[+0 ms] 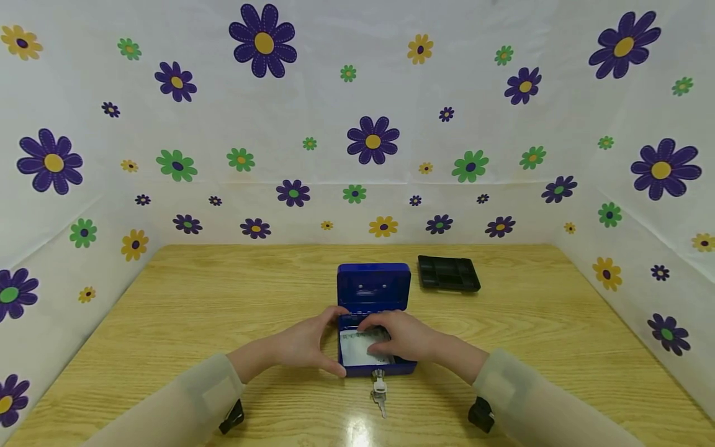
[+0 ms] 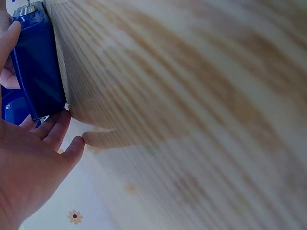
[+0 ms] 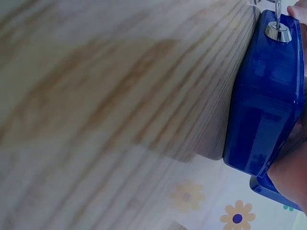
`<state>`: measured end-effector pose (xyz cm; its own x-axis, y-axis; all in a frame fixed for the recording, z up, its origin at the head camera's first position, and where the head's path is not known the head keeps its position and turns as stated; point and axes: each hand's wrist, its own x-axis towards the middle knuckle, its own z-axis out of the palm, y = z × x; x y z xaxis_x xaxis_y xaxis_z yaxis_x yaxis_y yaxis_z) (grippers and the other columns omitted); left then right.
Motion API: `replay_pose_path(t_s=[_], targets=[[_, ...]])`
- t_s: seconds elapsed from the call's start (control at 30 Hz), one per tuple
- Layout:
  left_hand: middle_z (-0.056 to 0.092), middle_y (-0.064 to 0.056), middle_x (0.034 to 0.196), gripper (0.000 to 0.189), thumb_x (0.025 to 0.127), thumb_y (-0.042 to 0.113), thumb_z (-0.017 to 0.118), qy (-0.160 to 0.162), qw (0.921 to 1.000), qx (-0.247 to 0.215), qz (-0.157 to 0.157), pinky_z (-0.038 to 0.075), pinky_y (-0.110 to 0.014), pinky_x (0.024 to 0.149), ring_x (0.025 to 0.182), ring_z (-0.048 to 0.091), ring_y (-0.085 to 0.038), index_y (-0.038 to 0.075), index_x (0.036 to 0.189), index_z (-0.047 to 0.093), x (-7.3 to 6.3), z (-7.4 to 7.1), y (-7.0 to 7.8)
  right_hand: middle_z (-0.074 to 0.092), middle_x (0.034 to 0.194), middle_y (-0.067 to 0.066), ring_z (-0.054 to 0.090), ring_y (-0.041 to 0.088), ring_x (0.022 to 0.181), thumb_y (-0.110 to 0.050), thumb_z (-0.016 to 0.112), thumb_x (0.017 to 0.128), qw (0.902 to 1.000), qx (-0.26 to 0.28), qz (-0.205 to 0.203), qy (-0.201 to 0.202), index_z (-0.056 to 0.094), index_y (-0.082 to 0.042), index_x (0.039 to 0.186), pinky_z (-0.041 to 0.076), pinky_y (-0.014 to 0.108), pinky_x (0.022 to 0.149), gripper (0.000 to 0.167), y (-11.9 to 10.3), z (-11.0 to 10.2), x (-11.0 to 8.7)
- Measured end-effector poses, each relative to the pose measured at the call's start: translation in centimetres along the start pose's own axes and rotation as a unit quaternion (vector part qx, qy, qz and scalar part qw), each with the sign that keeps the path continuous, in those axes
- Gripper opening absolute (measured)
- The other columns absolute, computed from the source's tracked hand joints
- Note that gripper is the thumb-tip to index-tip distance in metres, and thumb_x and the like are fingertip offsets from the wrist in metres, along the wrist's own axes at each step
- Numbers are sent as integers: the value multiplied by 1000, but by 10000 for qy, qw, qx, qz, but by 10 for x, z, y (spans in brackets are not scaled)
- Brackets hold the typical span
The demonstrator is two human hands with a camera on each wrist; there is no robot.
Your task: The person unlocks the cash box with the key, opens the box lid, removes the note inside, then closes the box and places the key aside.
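A blue metal cash box (image 1: 373,370) stands with its lid (image 1: 373,285) raised. A keyring with keys (image 1: 380,397) hangs from the lock (image 3: 278,31) on its front. Inside lies a white sheet of paper (image 1: 354,349) with faint dark marks along its upper edge. My left hand (image 1: 304,343) holds the box's left side, thumb at the front corner and fingertips toward the back. My right hand (image 1: 404,335) reaches in over the right wall, thumb and bent fingers spread apart over the paper. In the right wrist view, that hand is mostly hidden behind the box.
A black compartment tray (image 1: 449,274) lies on the wooden table (image 1: 223,292) behind the box, to the right. A white flowered cloth (image 1: 313,105) encloses the table at the back and both sides.
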<state>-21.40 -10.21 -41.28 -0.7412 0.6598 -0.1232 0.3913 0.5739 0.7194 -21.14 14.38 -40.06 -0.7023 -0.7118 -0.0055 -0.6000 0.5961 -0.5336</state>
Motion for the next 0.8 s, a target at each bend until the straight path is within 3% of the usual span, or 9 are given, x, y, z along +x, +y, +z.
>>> replay_pose_path(t_s=[0.53,0.8], targets=[[39,-14,146,101,73,42,85,-78,10000,-50,-14,33,-48,107,133,40,-29,14,149,25,-1,-1,0,64,109,1,59,15,98,-8,76,84,9990,103,-316,314,66,-8,117,50,30,84,34,5,2,1],[38,-14,148,101,73,42,85,-90,9999,-49,-12,33,-47,108,134,39,-29,13,149,24,-1,-1,0,64,112,3,59,20,105,-5,74,86,9985,84,-379,395,65,-9,118,51,33,86,34,3,1,1]])
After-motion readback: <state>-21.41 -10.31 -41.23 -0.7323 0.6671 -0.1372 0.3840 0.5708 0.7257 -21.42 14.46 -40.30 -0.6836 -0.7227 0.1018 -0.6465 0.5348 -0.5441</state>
